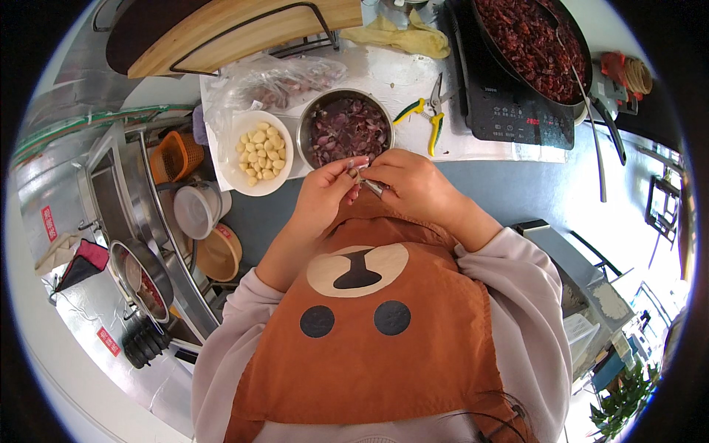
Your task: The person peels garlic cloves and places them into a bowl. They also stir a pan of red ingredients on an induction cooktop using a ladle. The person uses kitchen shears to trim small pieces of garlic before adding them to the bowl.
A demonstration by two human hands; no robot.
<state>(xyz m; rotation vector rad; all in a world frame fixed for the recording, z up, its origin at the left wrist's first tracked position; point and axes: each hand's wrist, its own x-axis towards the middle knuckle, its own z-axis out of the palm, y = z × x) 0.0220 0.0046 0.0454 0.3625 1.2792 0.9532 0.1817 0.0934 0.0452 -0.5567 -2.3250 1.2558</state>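
Observation:
Just in front of a steel bowl (350, 130) of wet purple peels, my two hands meet. My left hand (329, 191) pinches a small garlic clove (353, 173) between thumb and fingers. In my right hand (412, 177) is a small metal blade (374, 187), its tip side close to the clove; its handle is hidden by the fingers. A white bowl (257, 191) of peeled garlic cloves (266, 152) stands left of the steel bowl. To the right lie garden pruning shears (435, 113) with yellow and green handles, jaws apart.
A pan (532, 50) of dark red chillies with a long-handled utensil sits on an induction cooker (515, 119) at the right. Behind are a plastic bag (271, 83), yellow gloves (396, 37) and racked cutting boards (243, 33). Left are a sink (119, 188) and an orange basket (174, 158).

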